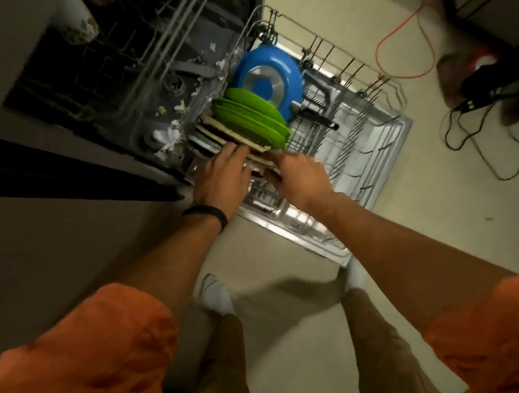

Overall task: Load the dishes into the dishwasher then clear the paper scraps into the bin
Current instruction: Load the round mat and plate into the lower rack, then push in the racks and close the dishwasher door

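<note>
The dishwasher's lower rack (379, 146) is pulled out over the open door. A blue pan (270, 74) stands on edge at its far end, with green plates (253, 120) upright in front of it. Nearer me stand flat beige plates or boards (218, 132). My left hand (221, 180) and my right hand (302, 178) both hold the nearest beige plate (260, 159) at the rack's near-left side. The image is blurred, so the fingers' exact grip is unclear. White paper scraps (169, 138) lie inside the dark dishwasher tub.
The dark dishwasher tub (108, 72) with its upper rack (162, 26) is at the upper left. An orange cable (406, 35) and black cables (485, 140) lie on the beige floor at the right, near a dark device (488, 88). My socked feet (215, 296) stand before the door.
</note>
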